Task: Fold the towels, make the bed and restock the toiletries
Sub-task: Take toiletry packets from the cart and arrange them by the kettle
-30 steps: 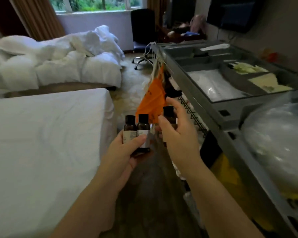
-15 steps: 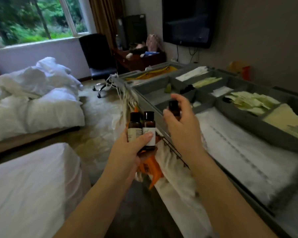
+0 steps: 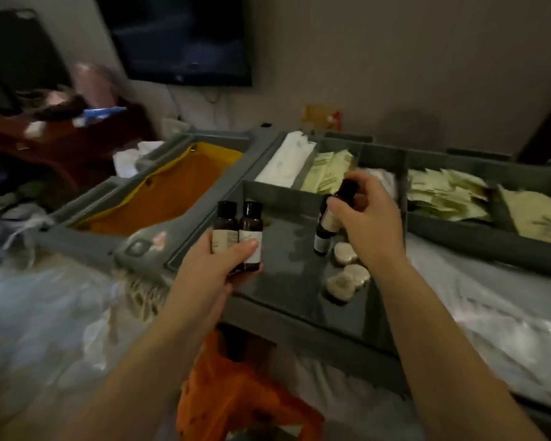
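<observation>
While left hand (image 3: 215,270) keeps two bottles (image 3: 238,226), right hand (image 3: 374,226) — gripping one bottle (image 3: 329,218) — now overhangs the tray (image 3: 287,262).

The bottles (image 3: 250,224) look glossy dark plastic, the tray (image 3: 287,265) smooth grey plastic, the sachets (image 3: 442,198) matt paper.

The right hand (image 3: 368,224) carried its bottle (image 3: 333,213) in over the tray (image 3: 283,275), down near the soaps (image 3: 347,270). The left hand (image 3: 217,268) followed, bringing its two bottles (image 3: 239,230) above the tray's near left corner.
</observation>
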Demonstrator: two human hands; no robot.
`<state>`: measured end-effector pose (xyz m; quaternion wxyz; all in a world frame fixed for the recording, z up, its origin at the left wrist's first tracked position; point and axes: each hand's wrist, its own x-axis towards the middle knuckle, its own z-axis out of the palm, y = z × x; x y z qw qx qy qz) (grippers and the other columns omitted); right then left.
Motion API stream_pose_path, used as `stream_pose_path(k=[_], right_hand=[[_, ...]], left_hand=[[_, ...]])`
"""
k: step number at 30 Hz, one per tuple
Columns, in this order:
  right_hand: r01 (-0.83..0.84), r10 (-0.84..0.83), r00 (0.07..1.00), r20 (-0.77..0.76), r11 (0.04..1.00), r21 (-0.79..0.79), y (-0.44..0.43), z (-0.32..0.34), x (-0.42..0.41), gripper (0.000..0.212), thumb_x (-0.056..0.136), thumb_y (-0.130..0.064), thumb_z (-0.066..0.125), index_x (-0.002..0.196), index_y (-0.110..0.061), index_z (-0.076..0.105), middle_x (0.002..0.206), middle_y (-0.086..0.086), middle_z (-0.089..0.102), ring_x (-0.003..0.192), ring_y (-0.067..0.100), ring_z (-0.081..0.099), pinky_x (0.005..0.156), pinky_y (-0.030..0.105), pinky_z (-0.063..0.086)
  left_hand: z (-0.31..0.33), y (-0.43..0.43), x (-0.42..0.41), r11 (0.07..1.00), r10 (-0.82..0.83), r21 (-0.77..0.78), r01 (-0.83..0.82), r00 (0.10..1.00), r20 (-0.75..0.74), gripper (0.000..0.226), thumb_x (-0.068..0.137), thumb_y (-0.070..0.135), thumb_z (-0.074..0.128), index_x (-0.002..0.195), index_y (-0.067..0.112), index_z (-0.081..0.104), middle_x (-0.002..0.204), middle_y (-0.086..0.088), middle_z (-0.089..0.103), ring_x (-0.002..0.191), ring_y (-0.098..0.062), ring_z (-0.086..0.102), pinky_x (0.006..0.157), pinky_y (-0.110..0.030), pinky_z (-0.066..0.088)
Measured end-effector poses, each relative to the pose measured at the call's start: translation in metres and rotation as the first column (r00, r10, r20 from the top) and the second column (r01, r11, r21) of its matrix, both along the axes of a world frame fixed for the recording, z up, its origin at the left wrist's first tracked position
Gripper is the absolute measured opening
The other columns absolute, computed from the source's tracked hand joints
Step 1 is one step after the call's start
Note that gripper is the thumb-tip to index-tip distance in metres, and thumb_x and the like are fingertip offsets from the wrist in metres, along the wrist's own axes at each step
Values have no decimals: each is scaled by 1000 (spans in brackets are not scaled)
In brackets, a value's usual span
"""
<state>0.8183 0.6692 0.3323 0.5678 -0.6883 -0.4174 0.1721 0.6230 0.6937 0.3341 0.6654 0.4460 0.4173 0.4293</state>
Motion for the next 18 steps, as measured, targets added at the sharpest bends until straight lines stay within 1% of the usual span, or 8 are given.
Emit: stream_pose_path(k=[2, 4, 6, 8, 10, 14, 16, 18], right_hand=[[60, -55, 997, 49, 993, -105, 4, -6, -9, 37, 86, -24, 69, 118, -31, 53, 117, -7, 57, 104, 8, 55, 85, 21, 45], [89, -77, 995, 64, 975, -203, 3, -15, -19, 40, 84, -23, 71, 117, -35, 53, 119, -8, 57, 105, 7, 56, 88, 23, 48], [148, -104, 982, 158, 942, -301, 3, -25, -28, 45, 82, -23, 73, 119, -36, 53, 120, -9, 58, 109, 8, 55, 93, 31, 50], [209, -97, 955, 281, 891, -403, 6, -32, -33, 51, 80, -21, 74, 125, -32, 52, 123, -7, 57, 116, 12, 51, 97, 33, 47], [256, -81, 932, 352, 836, -485, 11, -34, -36, 54, 80, -19, 74, 127, -31, 49, 125, -5, 55, 120, 17, 47, 98, 35, 45], [362, -61, 851, 521, 788, -499, 21, -36, -37, 46, 80, -23, 73, 120, -26, 50, 122, -3, 51, 117, 17, 44, 94, 32, 43], [414, -63, 802, 594, 775, -477, 24, -37, -37, 50, 79, -25, 74, 122, -25, 48, 125, -2, 44, 117, 18, 41, 93, 29, 41], [433, -57, 786, 616, 762, -482, 27, -36, -37, 54, 78, -26, 74, 123, -22, 44, 125, 0, 42, 116, 19, 41, 92, 29, 41]], left_hand=[[1, 33, 0, 992, -121, 18, 122, 992, -37, 17, 84, 0, 60, 93, 14, 58, 72, 2, 72, 67, -7, 69, 61, -24, 58], [-2, 57, 6, 975, -222, 17, 223, 973, -71, 19, 84, 1, 62, 97, 15, 59, 86, -3, 71, 78, -13, 69, 70, -28, 57], [-8, 73, 15, 952, -304, -2, 305, 949, -79, 21, 84, 1, 63, 99, 15, 60, 95, -8, 69, 86, -20, 67, 79, -34, 56], [-15, 83, 21, 934, -358, -22, 357, 930, -80, 23, 83, 1, 64, 99, 17, 60, 97, -8, 69, 87, -19, 67, 76, -30, 56], [-19, 90, 23, 920, -392, -41, 390, 916, -88, 26, 82, 2, 65, 104, 16, 60, 101, -9, 69, 90, -19, 67, 74, -27, 56], [-26, 103, 27, 914, -402, -99, 394, 912, -79, 30, 82, 4, 66, 109, 16, 60, 105, -9, 69, 96, -21, 66, 79, -30, 56], [-30, 105, 29, 909, -411, -104, 403, 908, -78, 29, 82, 3, 66, 108, 16, 60, 104, -9, 68, 94, -20, 65, 78, -29, 55], [-33, 104, 31, 904, -422, -108, 413, 903, -78, 30, 82, 2, 66, 108, 15, 60, 103, -9, 68, 94, -20, 65, 79, -30, 55]])
